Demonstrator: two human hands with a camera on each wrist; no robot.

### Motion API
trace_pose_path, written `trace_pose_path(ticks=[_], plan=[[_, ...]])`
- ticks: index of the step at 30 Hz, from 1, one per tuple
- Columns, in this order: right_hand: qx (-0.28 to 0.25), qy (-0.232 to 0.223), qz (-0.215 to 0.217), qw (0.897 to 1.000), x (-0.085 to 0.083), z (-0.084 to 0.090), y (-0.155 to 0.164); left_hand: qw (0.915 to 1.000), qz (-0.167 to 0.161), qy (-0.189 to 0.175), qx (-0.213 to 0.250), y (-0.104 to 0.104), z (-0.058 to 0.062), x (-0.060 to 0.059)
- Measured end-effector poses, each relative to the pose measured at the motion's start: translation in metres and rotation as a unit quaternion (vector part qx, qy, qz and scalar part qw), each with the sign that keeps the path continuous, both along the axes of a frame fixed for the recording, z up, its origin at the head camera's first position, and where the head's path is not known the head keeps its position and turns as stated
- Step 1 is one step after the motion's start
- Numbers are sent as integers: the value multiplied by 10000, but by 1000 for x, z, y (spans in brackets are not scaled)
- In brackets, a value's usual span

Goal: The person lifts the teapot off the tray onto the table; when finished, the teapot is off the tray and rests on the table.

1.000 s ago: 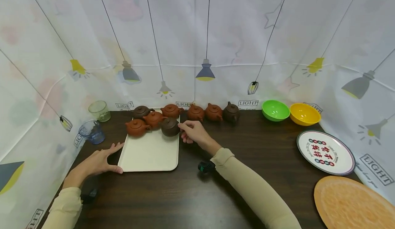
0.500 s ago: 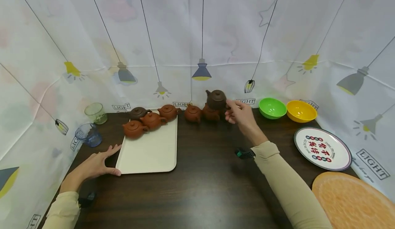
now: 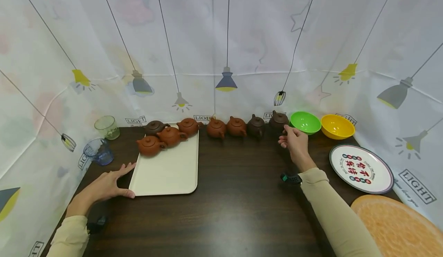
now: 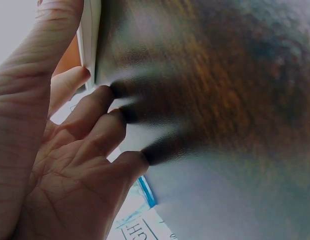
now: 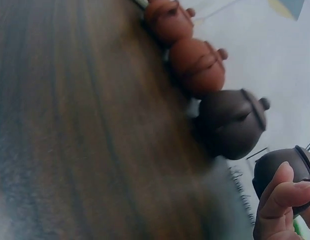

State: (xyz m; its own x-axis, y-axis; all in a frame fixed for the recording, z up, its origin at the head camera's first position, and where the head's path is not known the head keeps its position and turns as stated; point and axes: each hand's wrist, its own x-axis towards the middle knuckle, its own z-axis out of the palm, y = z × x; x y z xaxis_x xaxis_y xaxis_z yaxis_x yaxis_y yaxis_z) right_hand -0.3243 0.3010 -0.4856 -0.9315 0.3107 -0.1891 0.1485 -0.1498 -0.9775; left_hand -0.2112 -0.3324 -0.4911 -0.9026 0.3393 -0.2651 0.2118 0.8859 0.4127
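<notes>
In the head view my right hand (image 3: 297,146) pinches the handle side of a dark brown teapot (image 3: 278,120) at the right end of a row along the back. The right wrist view shows thumb and fingertips against that teapot (image 5: 279,167). Left of it stand another dark teapot (image 3: 256,126) and two reddish-brown teapots (image 3: 237,126). My left hand (image 3: 102,189) touches the left edge of a cream tray (image 3: 169,176) with spread fingers and thumb. At the tray's far end are a dark teapot (image 3: 155,127) and three reddish teapots (image 3: 150,146).
A green bowl (image 3: 305,122) is close beside the held teapot, with a yellow bowl (image 3: 337,126) to its right. A printed plate (image 3: 361,168) and an orange round mat (image 3: 398,222) lie further right. Green and blue glasses (image 3: 99,152) stand left of the tray.
My right hand has lifted the dark teapot off the tray and carried it right, over the row, down beside the green bowl. The left hand has stayed at the tray's edge.
</notes>
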Motion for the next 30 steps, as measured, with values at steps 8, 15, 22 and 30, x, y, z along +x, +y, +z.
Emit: trace_pose_path(ticks=[8,15,22,30], plan=[[-7,-273,158,9995,-2,-20,-1,10000,9,-20,20,0,-1,2],[306,-518,363,9975,3,-18,2,10000,16,-5,5,2,0,1],[1402,585,-342,9878,11,-17,-32,10000,38,-42,10,3,-1,1],[1253,1786,1250,9679,7,23,-132,10000,66,-42,12,2,1,0]])
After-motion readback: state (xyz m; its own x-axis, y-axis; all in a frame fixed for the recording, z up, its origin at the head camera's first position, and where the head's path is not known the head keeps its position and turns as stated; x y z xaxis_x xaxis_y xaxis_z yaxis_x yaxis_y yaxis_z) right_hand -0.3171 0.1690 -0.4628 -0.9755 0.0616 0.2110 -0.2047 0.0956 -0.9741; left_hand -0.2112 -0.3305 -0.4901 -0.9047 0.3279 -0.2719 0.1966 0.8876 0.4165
